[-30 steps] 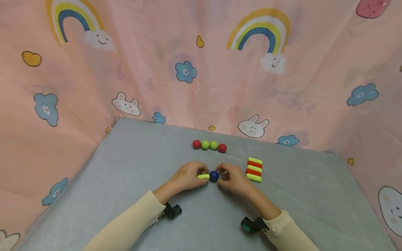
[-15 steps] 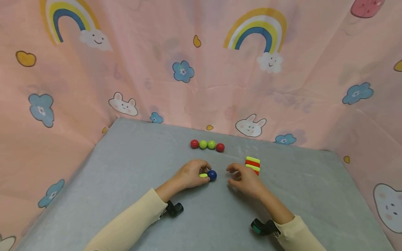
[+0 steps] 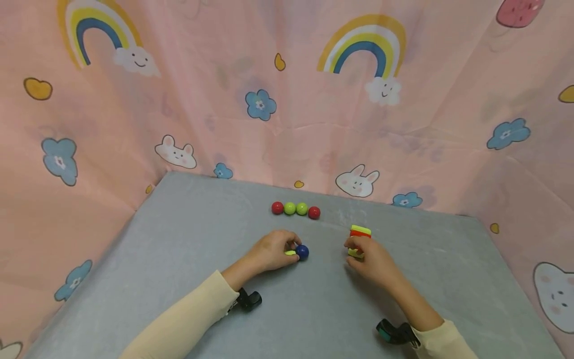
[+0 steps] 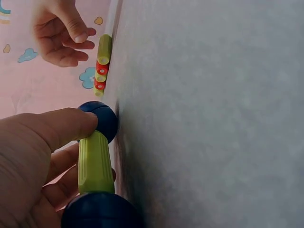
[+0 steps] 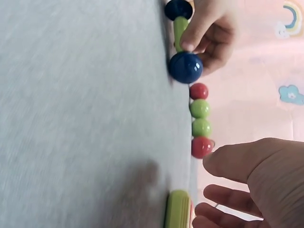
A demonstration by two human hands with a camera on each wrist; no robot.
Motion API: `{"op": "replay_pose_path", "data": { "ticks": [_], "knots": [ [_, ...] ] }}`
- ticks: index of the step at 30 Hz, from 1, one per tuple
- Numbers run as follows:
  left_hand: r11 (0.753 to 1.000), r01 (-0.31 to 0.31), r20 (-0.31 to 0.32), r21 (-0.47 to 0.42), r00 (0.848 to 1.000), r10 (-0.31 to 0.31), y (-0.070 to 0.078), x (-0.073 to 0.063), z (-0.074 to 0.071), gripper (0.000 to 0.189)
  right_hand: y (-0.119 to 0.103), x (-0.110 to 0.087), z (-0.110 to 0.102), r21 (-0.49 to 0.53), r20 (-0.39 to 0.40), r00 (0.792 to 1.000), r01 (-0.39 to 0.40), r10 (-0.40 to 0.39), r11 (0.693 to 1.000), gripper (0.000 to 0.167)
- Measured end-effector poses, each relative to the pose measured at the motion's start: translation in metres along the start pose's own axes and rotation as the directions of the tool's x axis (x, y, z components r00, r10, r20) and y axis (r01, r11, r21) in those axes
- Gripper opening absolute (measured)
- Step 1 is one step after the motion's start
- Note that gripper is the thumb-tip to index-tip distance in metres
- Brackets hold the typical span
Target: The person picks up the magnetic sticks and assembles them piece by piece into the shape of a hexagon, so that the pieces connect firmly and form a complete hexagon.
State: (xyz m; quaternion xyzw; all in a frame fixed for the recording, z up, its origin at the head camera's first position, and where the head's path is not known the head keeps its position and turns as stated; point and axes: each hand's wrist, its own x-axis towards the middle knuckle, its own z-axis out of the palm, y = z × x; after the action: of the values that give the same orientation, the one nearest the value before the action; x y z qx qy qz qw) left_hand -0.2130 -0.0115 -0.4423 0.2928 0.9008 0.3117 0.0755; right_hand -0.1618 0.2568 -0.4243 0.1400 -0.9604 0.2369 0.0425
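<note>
My left hand (image 3: 271,252) holds a ribbed yellow-green rod (image 4: 94,164) that has a dark blue ball at each end. Its thumb lies on the far ball (image 4: 107,121); the near ball (image 4: 102,211) sits at the bottom of the left wrist view. My right hand (image 3: 376,259) is over a side-by-side row of yellow and red rods (image 3: 360,230), hiding part of it in the head view. Its fingers are loosely bent and apart, with nothing between them. In the right wrist view, a yellow-green rod (image 5: 177,209) lies beside these fingers.
Behind the hands, a line of balls rests on the grey table (image 3: 215,214): a red ball (image 3: 277,208), two green balls (image 3: 296,209) and another red ball (image 3: 314,213). A pink patterned curtain (image 3: 305,139) stands along the table's back and sides.
My right hand has let go of the blue ball's side and moved right, to the row of rods. The left hand keeps its hold on the rod with blue balls, nearly still.
</note>
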Motion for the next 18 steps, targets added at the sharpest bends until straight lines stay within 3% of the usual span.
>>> {"op": "replay_pose_path", "data": {
  "ticks": [11,18],
  "knots": [
    [0.997,0.071,0.004,-0.017,0.997,-0.071,-0.003,-0.006,-0.004,0.029,0.014,-0.005,0.0,-0.197,-0.034,0.999,0.008,-0.015,0.98,0.02],
    [0.997,0.073,-0.002,-0.029,0.997,-0.073,-0.01,-0.01,-0.007,0.032,0.017,-0.005,0.003,-0.227,-0.039,0.999,-0.006,-0.003,0.974,0.021]
  ]
}}
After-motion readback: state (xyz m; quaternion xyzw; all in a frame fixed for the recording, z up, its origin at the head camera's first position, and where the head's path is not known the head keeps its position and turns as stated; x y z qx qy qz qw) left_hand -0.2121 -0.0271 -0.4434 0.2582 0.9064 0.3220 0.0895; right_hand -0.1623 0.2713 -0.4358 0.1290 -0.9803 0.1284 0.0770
